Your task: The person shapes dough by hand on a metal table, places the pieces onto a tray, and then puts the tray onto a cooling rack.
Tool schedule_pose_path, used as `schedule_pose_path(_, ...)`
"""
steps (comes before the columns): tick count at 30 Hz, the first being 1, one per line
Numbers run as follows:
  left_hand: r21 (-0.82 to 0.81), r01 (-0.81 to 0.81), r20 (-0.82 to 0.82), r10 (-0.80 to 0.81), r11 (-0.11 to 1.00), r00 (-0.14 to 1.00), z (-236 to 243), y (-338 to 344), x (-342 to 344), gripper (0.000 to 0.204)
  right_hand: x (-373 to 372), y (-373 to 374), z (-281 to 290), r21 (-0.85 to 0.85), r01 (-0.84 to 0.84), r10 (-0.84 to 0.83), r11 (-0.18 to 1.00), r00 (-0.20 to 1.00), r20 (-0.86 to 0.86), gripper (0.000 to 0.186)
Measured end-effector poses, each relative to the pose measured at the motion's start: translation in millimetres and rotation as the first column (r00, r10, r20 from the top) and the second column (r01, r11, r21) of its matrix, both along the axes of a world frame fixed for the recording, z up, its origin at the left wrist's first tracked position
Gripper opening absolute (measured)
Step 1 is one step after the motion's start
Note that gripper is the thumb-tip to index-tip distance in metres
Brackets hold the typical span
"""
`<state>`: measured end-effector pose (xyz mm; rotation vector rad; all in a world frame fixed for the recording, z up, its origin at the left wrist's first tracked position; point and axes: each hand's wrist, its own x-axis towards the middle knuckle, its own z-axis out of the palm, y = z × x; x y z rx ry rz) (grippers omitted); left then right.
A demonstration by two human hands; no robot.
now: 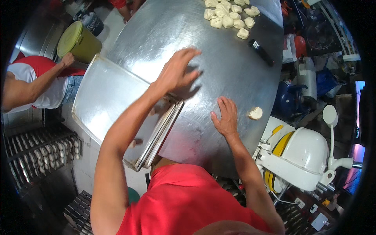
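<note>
My left hand (177, 71) is over the metal table (152, 43), just past the far corner of a stack of metal trays (113, 88). Its fingers are spread with nothing in them, and a shadow falls beside it. My right hand (226, 116) is at the middle right of the table, fingers stretched out and thumb apart, also holding nothing. I cannot tell if it rests on the metal. A single dough piece (255, 113) lies to its right. Farther off, several pale dough lumps (227, 17) are grouped together, with a dark slim object (261, 52) near them.
White and yellow machine (299, 156) stands at the right by the table's edge. At the left, a person (43, 78) is near a lidded yellow-green bucket (80, 42). A rack of shaped dough (45, 156) is at the lower left. A blue gas cylinder (289, 98) stands beyond the right edge.
</note>
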<state>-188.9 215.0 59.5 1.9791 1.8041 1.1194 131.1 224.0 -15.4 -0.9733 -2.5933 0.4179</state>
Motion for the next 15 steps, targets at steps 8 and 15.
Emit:
schedule_pose_path(8,0.040,-0.187,-0.373,0.189,0.981,0.908,-72,306,-62,0.099,-1,6,4,-0.094,0.008,-0.008,0.995,1.000,-0.002,0.059)
schedule_pose_path(15,-0.705,0.016,-0.303,-0.321,0.709,0.897,-6,390,-50,0.076,2,9,11,-0.135,0.069,-0.067,0.988,0.998,0.020,0.060)
